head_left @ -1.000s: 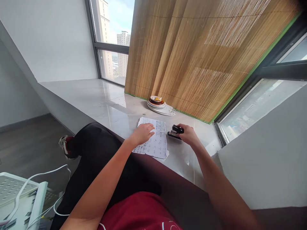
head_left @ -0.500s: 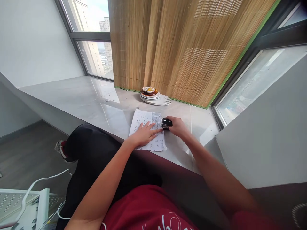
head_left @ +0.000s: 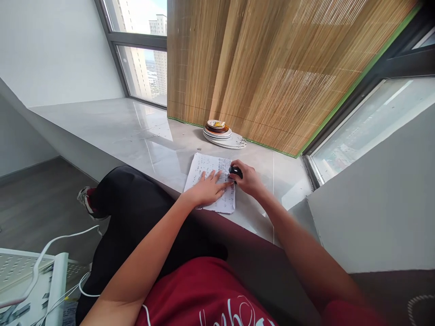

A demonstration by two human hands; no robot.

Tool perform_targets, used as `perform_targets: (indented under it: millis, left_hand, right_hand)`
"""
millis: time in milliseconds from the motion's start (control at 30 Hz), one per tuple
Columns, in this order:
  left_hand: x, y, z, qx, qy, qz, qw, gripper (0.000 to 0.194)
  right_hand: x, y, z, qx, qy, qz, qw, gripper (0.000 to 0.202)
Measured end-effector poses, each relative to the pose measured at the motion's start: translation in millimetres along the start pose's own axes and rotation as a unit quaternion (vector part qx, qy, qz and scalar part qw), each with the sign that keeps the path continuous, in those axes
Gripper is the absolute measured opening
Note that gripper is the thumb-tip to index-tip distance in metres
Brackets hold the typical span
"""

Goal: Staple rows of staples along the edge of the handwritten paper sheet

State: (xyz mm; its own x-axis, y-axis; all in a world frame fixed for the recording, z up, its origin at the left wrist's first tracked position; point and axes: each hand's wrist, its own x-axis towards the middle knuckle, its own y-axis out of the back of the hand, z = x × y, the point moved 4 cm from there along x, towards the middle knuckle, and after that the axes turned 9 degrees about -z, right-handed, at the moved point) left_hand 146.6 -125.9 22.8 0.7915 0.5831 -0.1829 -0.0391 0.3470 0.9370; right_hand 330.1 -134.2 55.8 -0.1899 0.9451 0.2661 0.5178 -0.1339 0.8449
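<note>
White sheets of paper (head_left: 199, 170) covered with writing lie on the pale tiled sill, near its front edge. Spread flat on them is my left hand (head_left: 208, 188), its fingers apart and pointing to the upper right. My right hand (head_left: 247, 177) is wrapped round a small black glossy object (head_left: 235, 171) at the paper's right edge, close to my left fingertips. The object looks like a stapler, though the fingers cover part of it.
Behind the paper, a stack of plates (head_left: 217, 136) stands by the bamboo blind (head_left: 238, 68). A small grey piece (head_left: 199, 149) lies beyond the paper's top edge. At the lower left is a white rack (head_left: 61, 280) with a white cable.
The camera view has shifted slightly. My right hand and the black object have turned a little at the paper's edge, with the fingers further round it. My left hand remains flat on the paper.
</note>
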Motion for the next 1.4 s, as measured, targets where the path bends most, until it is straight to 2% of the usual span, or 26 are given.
perform_targets:
  millis: [67,200,500,1200,1400]
  left_hand:
    - [0,-0.5,2,0.001,0.0,0.004,1.0,0.054]
    - [-1,-1.0,4,0.003,0.006,0.006,1.0,0.054]
    - [-1,-3.2,5,-0.003,-0.002,0.013,1.0,0.052]
    - [-1,-4.6,6,0.003,0.005,0.005,1.0,0.053]
    - [0,-4.0,8,0.015,0.004,0.003,1.0,0.053]
  right_hand:
    - [1,-4,-1,0.003,0.028,0.013,1.0,0.032]
    - [3,-12,2,0.003,0.033,0.023,0.999,0.041]
    - [5,-17,-1,-0.107,0.014,-0.033,0.994,0.037]
    - [3,-17,-14,-0.125,-0.008,-0.05,0.991,0.031]
    - [0,-21,-21,-0.214,-0.006,-0.067,0.975,0.032]
